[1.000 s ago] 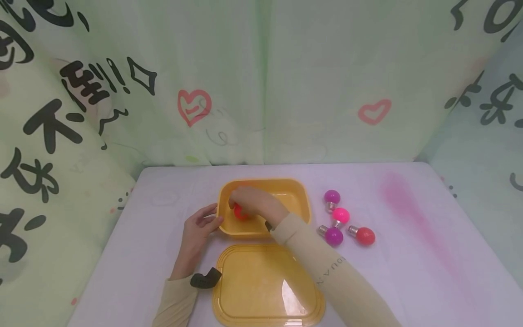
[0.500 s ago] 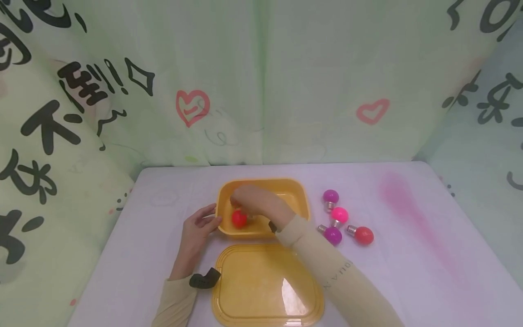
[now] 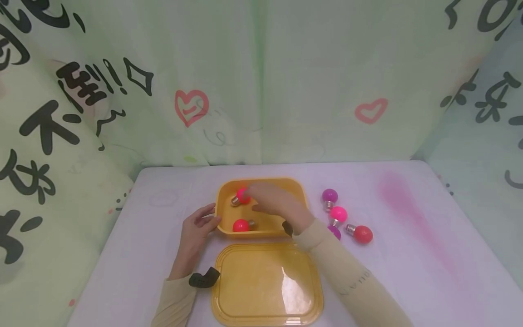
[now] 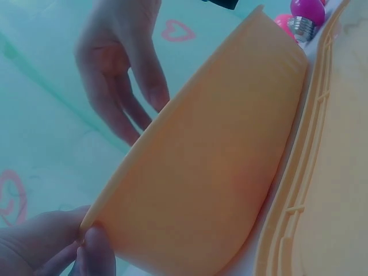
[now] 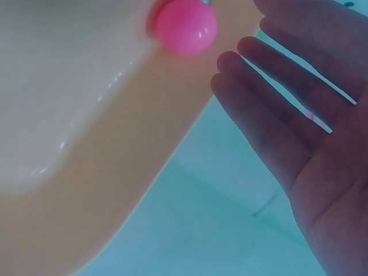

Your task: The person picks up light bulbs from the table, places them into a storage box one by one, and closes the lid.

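Left hand (image 3: 198,231) pinches the rim of the yellow tray (image 3: 271,222), just below frame center. Right hand (image 3: 278,200) spread, holding nothing. Pink bulb (image 3: 243,195), tray's upper left: likely light, slick; best hold, threaded metal base (image 3: 235,201).

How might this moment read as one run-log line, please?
left hand: pinching rim of yellow container | right hand: holding nothing | inside: two light bulbs | beside: four light bulbs | yellow lid: off
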Demonstrator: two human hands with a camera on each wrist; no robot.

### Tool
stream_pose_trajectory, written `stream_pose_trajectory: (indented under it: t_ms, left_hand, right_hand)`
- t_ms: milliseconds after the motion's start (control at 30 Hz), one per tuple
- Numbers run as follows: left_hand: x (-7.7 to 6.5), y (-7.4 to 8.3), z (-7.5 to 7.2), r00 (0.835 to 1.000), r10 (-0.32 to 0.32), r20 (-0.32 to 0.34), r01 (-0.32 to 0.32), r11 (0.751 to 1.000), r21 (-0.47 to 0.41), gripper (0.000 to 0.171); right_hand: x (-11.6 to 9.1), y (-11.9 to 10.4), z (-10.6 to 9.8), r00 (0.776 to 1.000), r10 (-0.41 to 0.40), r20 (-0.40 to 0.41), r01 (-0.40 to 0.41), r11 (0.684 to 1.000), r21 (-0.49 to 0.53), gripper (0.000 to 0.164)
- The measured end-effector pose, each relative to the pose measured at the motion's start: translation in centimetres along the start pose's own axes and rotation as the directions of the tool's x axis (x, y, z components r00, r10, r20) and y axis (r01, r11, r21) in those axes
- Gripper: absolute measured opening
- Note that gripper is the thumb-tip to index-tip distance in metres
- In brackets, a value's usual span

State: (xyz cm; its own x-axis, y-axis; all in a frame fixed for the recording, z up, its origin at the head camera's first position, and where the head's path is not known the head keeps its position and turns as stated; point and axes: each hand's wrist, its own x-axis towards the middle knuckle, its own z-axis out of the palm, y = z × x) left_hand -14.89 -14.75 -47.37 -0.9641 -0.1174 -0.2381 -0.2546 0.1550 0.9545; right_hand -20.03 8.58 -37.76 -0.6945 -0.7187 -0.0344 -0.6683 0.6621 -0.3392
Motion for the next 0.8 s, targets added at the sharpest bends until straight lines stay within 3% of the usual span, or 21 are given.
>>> stream_pose_trajectory:
  t_ms: [333, 633, 800]
  left_hand:
    - [0.0, 0.0, 0.1, 1.0, -0.004, -0.009, 0.004, 1.0, -0.006, 0.046]
    - [0.0, 0.0, 0.1, 1.0, -0.013, -0.006, 0.013, 1.0, -0.013, 0.045]
    - [-0.1, 0.0, 0.1, 1.0, -0.01, -0.004, 0.01, 1.0, -0.021, 0.045]
  right_hand:
    - [-1.6, 1.3, -0.2, 0.998, 0.064, -0.013, -0.064, 0.998, 0.0, 0.032]
    - [-3.5, 2.7, -0.5, 0.984, 0.178, -0.024, -0.177, 0.984, 0.013, 0.037]
    - [-4.6, 3.6, -0.6, 0.985, 0.168, -0.048, -0.169, 0.986, 0.0, 0.036]
